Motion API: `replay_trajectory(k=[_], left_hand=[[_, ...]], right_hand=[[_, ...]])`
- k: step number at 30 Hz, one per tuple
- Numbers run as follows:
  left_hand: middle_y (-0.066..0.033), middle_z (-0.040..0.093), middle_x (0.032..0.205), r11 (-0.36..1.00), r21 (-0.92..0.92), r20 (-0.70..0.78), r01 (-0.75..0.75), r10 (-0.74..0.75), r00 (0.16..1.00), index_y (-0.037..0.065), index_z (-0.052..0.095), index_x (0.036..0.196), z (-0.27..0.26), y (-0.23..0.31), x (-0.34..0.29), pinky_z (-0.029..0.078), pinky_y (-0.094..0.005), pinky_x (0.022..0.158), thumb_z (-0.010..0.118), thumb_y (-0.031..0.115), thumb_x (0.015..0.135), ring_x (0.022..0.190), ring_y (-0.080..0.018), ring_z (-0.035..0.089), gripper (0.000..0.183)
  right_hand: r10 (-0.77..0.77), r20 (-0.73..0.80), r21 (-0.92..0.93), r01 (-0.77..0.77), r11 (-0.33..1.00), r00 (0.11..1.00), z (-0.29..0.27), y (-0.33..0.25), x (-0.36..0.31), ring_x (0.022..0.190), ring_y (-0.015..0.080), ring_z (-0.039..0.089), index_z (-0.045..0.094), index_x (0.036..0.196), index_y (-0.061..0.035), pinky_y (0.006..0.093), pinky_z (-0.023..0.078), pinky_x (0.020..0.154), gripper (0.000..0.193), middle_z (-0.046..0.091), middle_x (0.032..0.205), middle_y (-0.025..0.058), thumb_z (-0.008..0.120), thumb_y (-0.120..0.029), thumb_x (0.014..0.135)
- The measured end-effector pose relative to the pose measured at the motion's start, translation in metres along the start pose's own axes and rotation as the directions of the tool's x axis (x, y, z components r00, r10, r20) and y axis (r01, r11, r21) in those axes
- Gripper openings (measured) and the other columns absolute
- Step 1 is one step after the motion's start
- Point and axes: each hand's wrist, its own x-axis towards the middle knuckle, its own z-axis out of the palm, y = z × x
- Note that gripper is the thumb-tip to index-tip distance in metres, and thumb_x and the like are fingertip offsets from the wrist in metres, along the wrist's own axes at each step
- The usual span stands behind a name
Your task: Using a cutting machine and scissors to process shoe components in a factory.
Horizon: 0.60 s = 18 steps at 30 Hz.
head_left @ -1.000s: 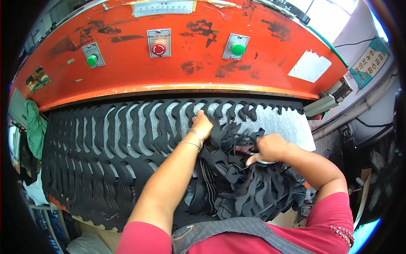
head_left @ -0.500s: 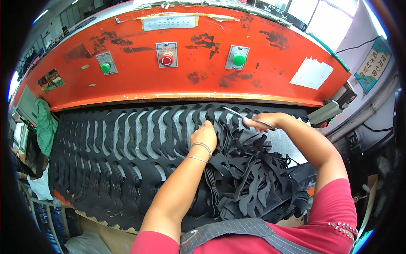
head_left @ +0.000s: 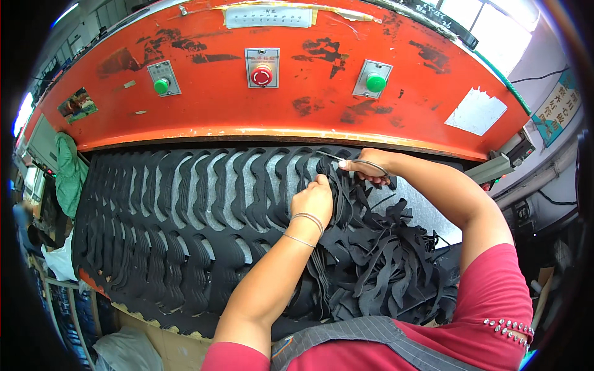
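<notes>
A stack of black sheet material point(head_left: 216, 244) with rows of wavy cut-outs lies before me in layers. My left hand point(head_left: 312, 203) is closed on a bunch of thin black strips point(head_left: 324, 166) standing up at the right part of the stack. My right hand point(head_left: 370, 168) grips a pair of scissors point(head_left: 327, 154) by the handles. The blades point left, close by the strips just above my left hand; whether they touch cannot be made out. Right of my hands lies a tangled heap of curved black scraps point(head_left: 390, 266).
An orange machine front point(head_left: 198, 117) rises along the far side, with a red button point(head_left: 262, 75) and green buttons point(head_left: 375, 82). A grey bed surface point(head_left: 430, 216) shows at the right. Green cloth point(head_left: 69, 167) hangs at the left, above a white plastic bag point(head_left: 60, 263).
My right hand and the scissors have come closer to my left hand and the strips. My left hand keeps its hold. The whole view has shifted slightly.
</notes>
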Motion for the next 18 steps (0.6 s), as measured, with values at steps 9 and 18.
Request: replay_trajectory(k=[9, 18], left_hand=[[-0.0185, 0.065, 0.089, 0.997, -0.073, -0.028, -0.035, 0.033, 0.999, -0.009, 0.044, 0.11, 0.003, 0.006, -0.001, 0.055, -0.0363, 0.065, 0.041, 0.01, 0.086, 0.077, -0.0287, 0.067, 0.031], [-0.0228, 0.063, 0.081, 0.942, -0.285, 0.093, -0.18, 0.214, 0.972, 0.002, 0.044, 0.099, -0.012, 0.002, -0.068, 0.05, -0.0457, 0.061, 0.047, 0.015, 0.082, 0.072, -0.0377, 0.064, 0.021]], right_hand=[[-0.023, -0.056, 0.006, 0.023, 1.0, 0.998, 0.012, -0.003, 0.016, 0.041, 0.0174, 0.049, 0.056, 0.068, 0.001, 0.0311, 0.043, 0.039, 0.085, 0.046, 0.051, 0.0066, 0.038, -0.082, 0.072], [-0.299, 0.0, -0.271, 0.288, 0.919, 0.954, 0.037, 0.034, -0.016, 0.053, 0.0243, 0.061, 0.061, 0.069, 0.0035, 0.0361, 0.047, 0.046, 0.087, 0.051, 0.049, 0.0137, 0.027, -0.076, 0.081]])
